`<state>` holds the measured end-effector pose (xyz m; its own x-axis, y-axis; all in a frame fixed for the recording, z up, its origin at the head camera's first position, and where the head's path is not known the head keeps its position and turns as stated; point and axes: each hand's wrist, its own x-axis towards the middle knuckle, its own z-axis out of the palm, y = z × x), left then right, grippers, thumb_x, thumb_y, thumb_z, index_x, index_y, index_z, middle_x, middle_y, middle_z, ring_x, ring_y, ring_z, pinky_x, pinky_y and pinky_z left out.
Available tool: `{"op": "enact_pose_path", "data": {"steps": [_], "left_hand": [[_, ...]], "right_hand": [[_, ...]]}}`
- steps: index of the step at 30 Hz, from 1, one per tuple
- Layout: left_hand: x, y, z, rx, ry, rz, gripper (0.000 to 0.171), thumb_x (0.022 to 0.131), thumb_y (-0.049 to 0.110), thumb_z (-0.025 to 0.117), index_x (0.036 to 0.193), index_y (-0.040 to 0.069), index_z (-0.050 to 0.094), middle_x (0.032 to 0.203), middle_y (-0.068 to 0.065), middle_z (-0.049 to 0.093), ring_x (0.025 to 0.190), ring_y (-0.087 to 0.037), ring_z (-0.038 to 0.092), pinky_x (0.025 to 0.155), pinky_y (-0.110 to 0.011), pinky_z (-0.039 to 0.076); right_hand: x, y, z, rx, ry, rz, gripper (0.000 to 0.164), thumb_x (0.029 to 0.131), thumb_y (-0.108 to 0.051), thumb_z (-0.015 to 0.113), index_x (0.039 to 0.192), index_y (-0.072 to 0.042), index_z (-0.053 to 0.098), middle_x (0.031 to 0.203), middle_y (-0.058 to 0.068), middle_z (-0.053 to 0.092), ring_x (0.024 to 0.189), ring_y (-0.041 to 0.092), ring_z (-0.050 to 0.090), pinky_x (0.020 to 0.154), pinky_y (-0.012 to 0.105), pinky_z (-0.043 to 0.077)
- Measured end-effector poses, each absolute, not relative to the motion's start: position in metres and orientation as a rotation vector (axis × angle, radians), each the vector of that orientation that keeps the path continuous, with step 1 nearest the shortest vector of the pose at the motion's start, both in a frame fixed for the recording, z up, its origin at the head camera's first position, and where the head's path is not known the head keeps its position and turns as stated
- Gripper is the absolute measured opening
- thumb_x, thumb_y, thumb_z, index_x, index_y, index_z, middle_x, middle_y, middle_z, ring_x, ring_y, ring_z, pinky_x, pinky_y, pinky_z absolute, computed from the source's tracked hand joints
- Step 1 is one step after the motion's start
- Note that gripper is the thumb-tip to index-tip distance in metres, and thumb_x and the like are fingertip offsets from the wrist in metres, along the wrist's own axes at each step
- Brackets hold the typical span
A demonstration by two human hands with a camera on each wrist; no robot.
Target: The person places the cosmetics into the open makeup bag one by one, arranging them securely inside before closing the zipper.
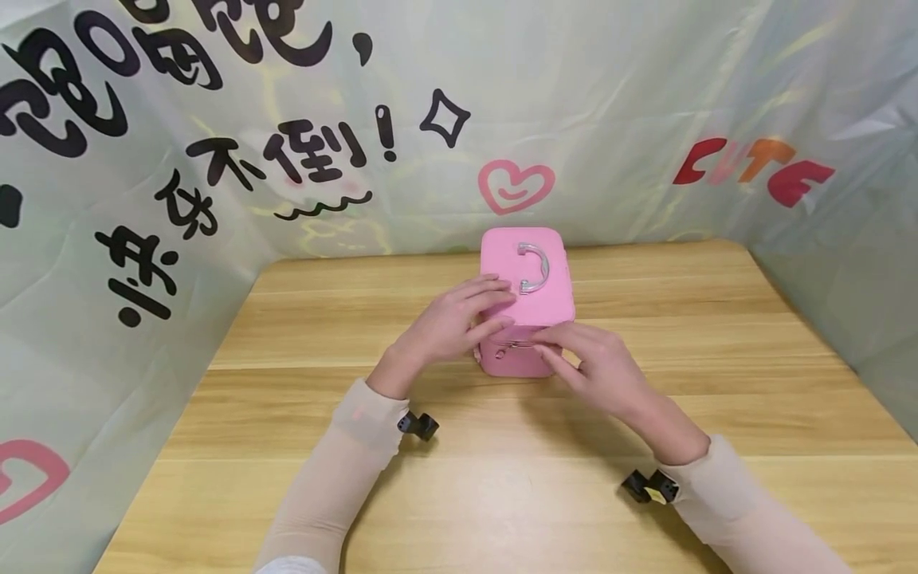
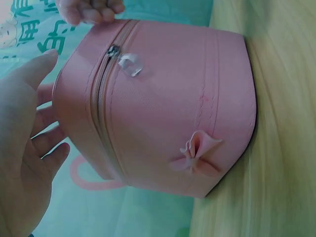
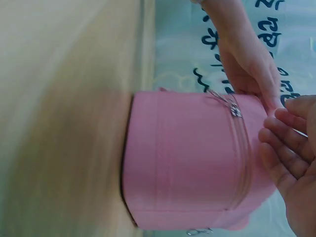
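Observation:
A pink zip-up case point(image 1: 523, 307) stands upright with its lid down and a silver carry handle point(image 1: 543, 267) on top. My left hand point(image 1: 459, 319) rests on the lid's left side, fingers spread and relaxed. At the front right corner of the lid is my right hand point(image 1: 598, 363), its bent fingertips right at the edge. The zipper slider point(image 2: 113, 50) carries a clear crystal-like pull point(image 2: 131, 64), apart from the left fingers. In the right wrist view the slider also lies short of the right fingertips point(image 3: 269, 123). A pink bow point(image 2: 193, 157) decorates the case's side.
The wooden table point(image 1: 459, 494) spreads around the case, which stands near its back edge. Behind hangs a pale printed curtain point(image 1: 610, 104) with black characters, hearts and the word CUTE. Small black cameras are strapped to both sleeves.

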<state>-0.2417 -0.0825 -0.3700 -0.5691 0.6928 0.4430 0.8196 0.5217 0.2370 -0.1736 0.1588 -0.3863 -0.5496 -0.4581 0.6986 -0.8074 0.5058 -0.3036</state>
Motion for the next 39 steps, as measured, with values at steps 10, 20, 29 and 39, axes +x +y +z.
{"op": "enact_pose_path", "data": {"steps": [10,20,29,39], "left_hand": [[-0.25,-0.09,-0.372,-1.223,-2.48,-0.647,0.04,0.099,0.036,0.058,0.129,0.011,0.064,0.14,-0.005,0.055,0.136,-0.018,0.042,0.115,-0.028,0.027],[-0.254,-0.094,-0.376,-1.242,-2.575,-0.644,0.049,0.097,0.044,0.058,0.136,0.015,0.059,0.147,0.001,0.049,0.14,-0.014,0.035,0.116,-0.03,0.027],[-0.252,-0.095,-0.373,-1.267,-2.549,-0.6,0.047,0.096,0.043,0.061,0.133,0.013,0.063,0.144,-0.001,0.052,0.138,-0.017,0.04,0.116,-0.029,0.026],[-0.248,-0.092,-0.37,-1.376,-2.422,-0.452,0.043,0.091,0.039,0.069,0.126,0.012,0.068,0.134,-0.003,0.06,0.128,-0.022,0.05,0.116,-0.026,0.025]], "right_hand": [[-0.18,0.167,-0.379,0.957,-1.959,0.74,0.027,0.098,-0.028,0.061,0.097,-0.004,0.074,0.095,0.007,0.071,0.087,0.026,0.064,0.082,0.031,0.051],[-0.192,0.171,-0.388,0.991,-2.011,0.626,0.033,0.1,-0.031,0.057,0.109,-0.002,0.071,0.109,0.012,0.067,0.102,0.032,0.061,0.097,0.038,0.046],[-0.202,0.179,-0.394,1.056,-1.999,0.634,0.03,0.101,-0.028,0.058,0.107,-0.004,0.075,0.108,0.01,0.07,0.101,0.03,0.064,0.1,0.031,0.046],[-0.211,0.197,-0.393,1.117,-2.001,0.686,0.033,0.1,-0.03,0.058,0.106,-0.003,0.076,0.112,0.009,0.07,0.103,0.031,0.066,0.103,0.02,0.041]]}}
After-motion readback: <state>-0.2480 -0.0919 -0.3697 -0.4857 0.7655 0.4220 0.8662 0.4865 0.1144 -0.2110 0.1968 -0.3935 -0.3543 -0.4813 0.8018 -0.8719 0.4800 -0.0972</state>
